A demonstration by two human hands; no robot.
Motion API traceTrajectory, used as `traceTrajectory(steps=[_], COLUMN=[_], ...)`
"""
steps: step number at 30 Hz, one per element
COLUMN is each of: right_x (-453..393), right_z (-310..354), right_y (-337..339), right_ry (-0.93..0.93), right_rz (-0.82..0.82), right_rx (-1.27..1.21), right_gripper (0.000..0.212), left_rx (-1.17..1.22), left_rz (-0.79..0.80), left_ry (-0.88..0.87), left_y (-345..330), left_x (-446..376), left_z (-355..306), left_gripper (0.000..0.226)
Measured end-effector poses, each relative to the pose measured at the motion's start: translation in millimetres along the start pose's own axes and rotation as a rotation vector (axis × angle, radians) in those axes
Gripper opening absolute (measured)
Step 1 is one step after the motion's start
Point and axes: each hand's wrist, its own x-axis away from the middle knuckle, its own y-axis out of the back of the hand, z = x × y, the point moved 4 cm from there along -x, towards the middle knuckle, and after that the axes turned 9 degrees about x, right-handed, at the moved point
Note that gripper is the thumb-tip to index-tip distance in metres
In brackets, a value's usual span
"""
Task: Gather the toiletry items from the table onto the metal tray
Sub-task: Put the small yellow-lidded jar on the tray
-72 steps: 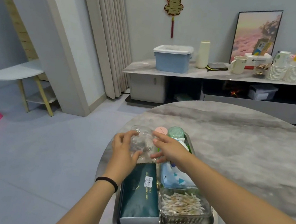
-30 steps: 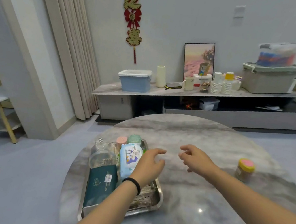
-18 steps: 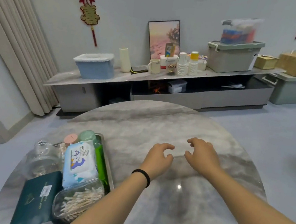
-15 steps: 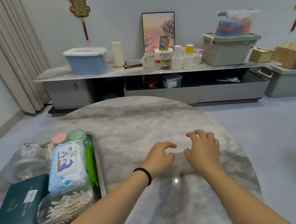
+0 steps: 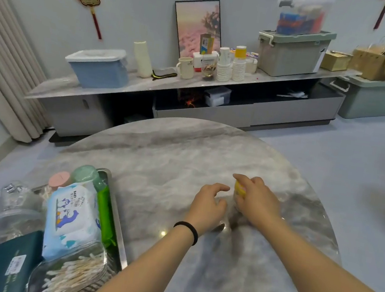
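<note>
A round grey marble desk (image 5: 172,157) fills the lower middle of the frame. On it, at the lower left, lies a metal tray (image 5: 117,219) crowded with toiletry items. Right of centre stands a small jar with a yellow lid (image 5: 238,190), mostly covered by the right hand (image 5: 257,200). The left hand (image 5: 207,207) is just beside it, low over the desk; contact cannot be told.

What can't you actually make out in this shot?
- Yellow item, head view: the right hand covers nearly all of it, so what it is stays unclear.
- Metal tray: its near end runs off the bottom edge.
- Dark green box: cut by the bottom edge, label too small.
- Clear jar: contents blurred.
</note>
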Motion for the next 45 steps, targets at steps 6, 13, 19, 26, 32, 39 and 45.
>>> traceTrajectory(steps=[6, 13, 19, 26, 32, 39, 45], right_x=[25, 71, 98, 98, 93, 88, 94], right_z=[63, 150, 226, 289, 338, 367, 381], right_y=[12, 7, -1, -12, -20, -41, -47], right_ry=[0.224, 0.445, 0.539, 0.504, 0.544, 0.544, 0.542], right_rz=[0.063, 0.083, 0.107, 0.077, 0.111, 0.151, 0.1], right_rx=[-0.259, -0.362, -0.39, -0.459, -0.479, -0.241, -0.062], right_gripper=[0.061, 0.06, 0.061, 0.06, 0.06, 0.058, 0.055], left_rx=[0.025, -0.099, -0.081, -0.074, -0.305, -0.411, -0.441], left_rz=[-0.103, -0.183, -0.264, -0.421, -0.371, -0.318, -0.331], left_ry=[0.011, -0.014, 0.032, 0.119, 0.328, 0.314, 0.324], left_y=[53, 141, 210, 265, 296, 303, 305], left_x=[49, 121, 163, 177, 180, 178, 176], left_z=[0, 21, 37, 63, 101, 117, 116], left_gripper=[0.045, 0.049, 0.042, 0.043, 0.037, 0.033, 0.04])
